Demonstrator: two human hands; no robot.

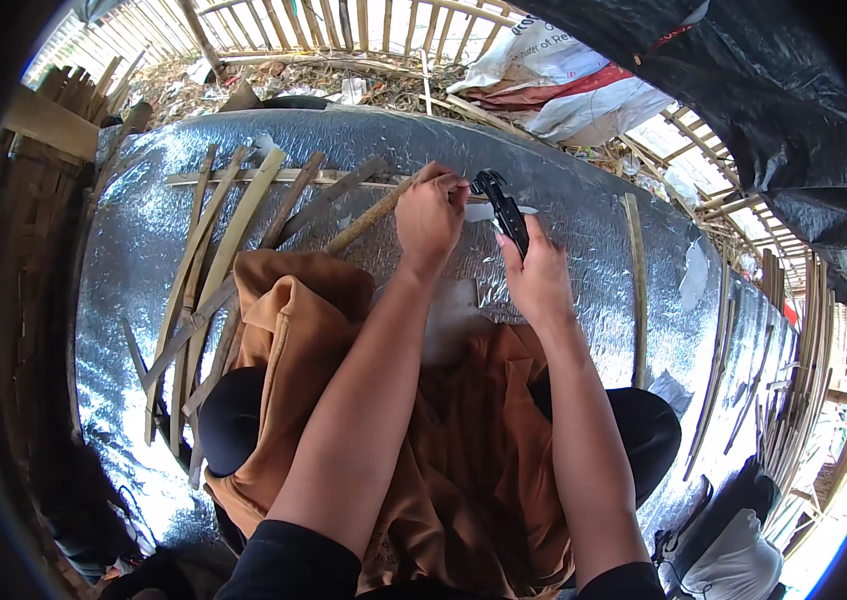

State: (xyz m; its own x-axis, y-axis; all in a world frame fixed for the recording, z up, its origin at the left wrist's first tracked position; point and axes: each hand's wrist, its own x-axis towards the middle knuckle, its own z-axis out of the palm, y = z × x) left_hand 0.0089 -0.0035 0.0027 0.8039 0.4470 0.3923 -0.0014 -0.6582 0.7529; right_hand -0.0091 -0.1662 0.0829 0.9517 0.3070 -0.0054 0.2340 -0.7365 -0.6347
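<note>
My right hand is closed round a slim black device with a hooked, clamp-like head; I cannot make out its exact kind. Close beside that head, my left hand has its fingers curled in a pinch, and what they hold, if anything, is hidden. A pale flat piece shows between the two hands, behind the device. Just left of my left hand, a round bamboo stick slants across the silver sheet. Brown cloth covers my lap below both forearms.
Several bamboo strips lie crossed on the silver foil sheet at the left. One strip lies to the right. Black plastic sheeting hangs at upper right near a white sack. A bamboo fence stands behind.
</note>
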